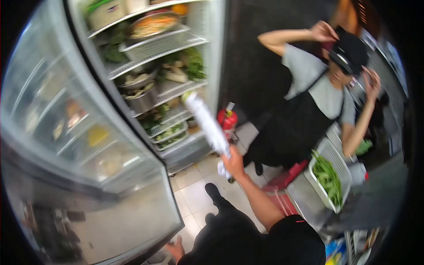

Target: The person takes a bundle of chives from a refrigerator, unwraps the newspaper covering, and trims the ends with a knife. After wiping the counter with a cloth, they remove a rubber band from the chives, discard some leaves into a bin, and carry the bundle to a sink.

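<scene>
My right hand is closed round the lower end of a long white paper-wrapped bundle. Its yellowish-green tip overlaps the shelves of the open fridge in this view, and motion blurs it. Low down, my left hand has thumb and fingers apart, with its fingertips right at the edge of the glass fridge door. Leafy greens, a bowl of shredded orange and white food, a metal pot and a tray of cut greens sit on the shelves.
A person in a black apron stands at the right, both hands raised to their headgear. A red fire extinguisher is on the tiled floor beside the fridge. On the steel counter stands a white basket of long greens.
</scene>
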A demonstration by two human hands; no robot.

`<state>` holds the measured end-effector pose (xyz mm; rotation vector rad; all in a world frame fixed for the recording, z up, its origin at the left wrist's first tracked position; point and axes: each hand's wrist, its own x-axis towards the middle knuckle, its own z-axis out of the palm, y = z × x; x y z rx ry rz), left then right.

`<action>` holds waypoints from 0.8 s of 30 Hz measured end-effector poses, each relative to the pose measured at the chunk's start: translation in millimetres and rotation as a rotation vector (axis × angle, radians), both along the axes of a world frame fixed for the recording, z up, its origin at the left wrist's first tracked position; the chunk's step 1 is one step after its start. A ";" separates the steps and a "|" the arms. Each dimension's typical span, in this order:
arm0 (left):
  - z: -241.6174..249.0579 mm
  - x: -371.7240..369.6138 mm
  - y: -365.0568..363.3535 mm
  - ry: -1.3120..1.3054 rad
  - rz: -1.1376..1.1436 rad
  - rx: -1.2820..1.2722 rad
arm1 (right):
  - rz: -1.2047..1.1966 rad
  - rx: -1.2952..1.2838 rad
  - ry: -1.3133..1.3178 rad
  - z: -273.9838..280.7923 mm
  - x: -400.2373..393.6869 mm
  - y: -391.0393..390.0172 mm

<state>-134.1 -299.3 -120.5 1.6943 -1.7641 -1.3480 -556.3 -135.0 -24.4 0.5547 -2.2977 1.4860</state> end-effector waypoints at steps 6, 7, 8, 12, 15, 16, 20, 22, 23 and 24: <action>-144.5 20.8 -15.8 -0.429 -1.533 0.090 | 0.042 0.523 -0.553 -107.6 242.0 181.8; -138.3 6.0 -12.4 -0.466 -1.577 0.067 | 0.020 0.655 -0.689 -109.0 278.5 201.9; -137.9 -8.4 -6.7 -0.493 -1.610 0.037 | 0.015 0.804 -0.844 -122.9 314.0 225.7; -188.6 -68.3 -35.6 -0.366 -2.518 -0.530 | -0.209 0.933 -1.318 -152.5 457.8 289.8; -193.6 -125.2 3.8 -0.696 -2.965 -0.604 | -0.630 0.821 -1.450 -178.5 569.8 315.4; -191.1 -130.0 25.6 -0.776 -2.769 -0.526 | -0.740 0.709 -1.496 -172.6 603.9 315.3; -193.2 -137.7 134.3 -0.663 -2.479 -0.373 | -1.177 0.310 -1.621 -183.3 712.1 311.9; -193.1 -130.1 190.9 -0.550 -2.498 -0.327 | -1.368 0.025 -1.623 -175.3 756.3 295.4; -192.5 -123.6 212.9 -0.508 -2.528 -0.297 | -1.363 -0.002 -1.636 -182.8 775.7 276.1; -189.7 -114.7 237.1 -0.464 -2.559 -0.255 | -1.401 -0.079 -1.637 -186.8 794.5 256.7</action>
